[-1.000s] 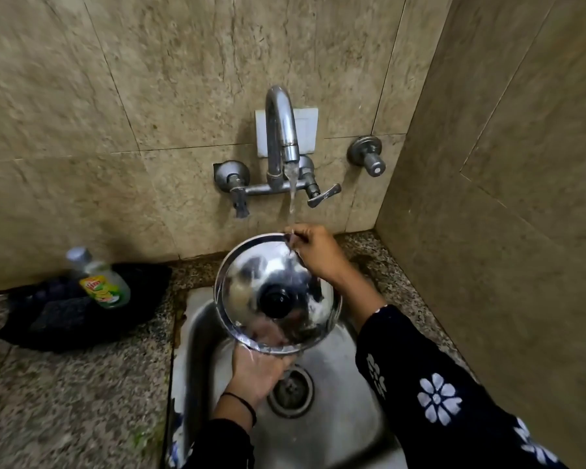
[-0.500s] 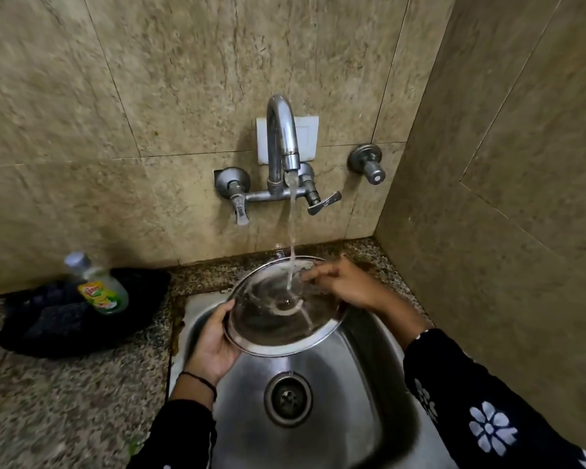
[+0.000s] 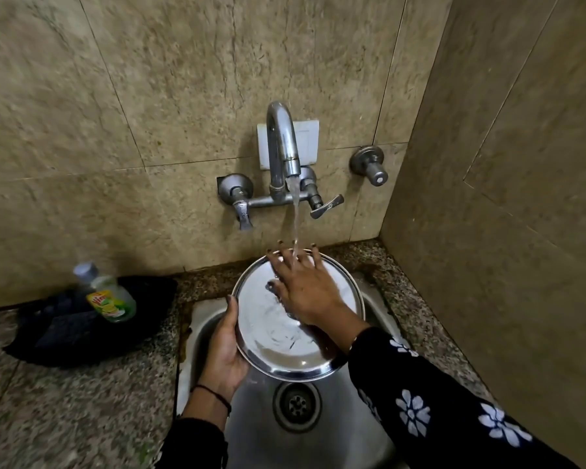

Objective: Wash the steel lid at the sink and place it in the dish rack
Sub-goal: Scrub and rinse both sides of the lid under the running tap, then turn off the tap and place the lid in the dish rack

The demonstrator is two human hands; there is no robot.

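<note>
On the far left of the granite counter (image 3: 65, 407) a green soap bottle (image 3: 110, 296) lies on a dark cloth (image 3: 82, 336), well apart from our work. Moving right, our left hand (image 3: 225, 353) cups the near-left rim of the steel lid (image 3: 268, 333), fingers curled under it and thumb along the edge, holding it over the sink (image 3: 318, 441) just above the drain (image 3: 296, 406). Our right hand (image 3: 307, 292) lies flat on the lid's upturned face, fingers spread wide, with the tap (image 3: 283, 154) stream falling on it. To rinse well, we should keep the lid tilted toward the drain, sweep the palm around to the rim, and grip firmly, since wet steel probably slips. No dish rack is in view.
</note>
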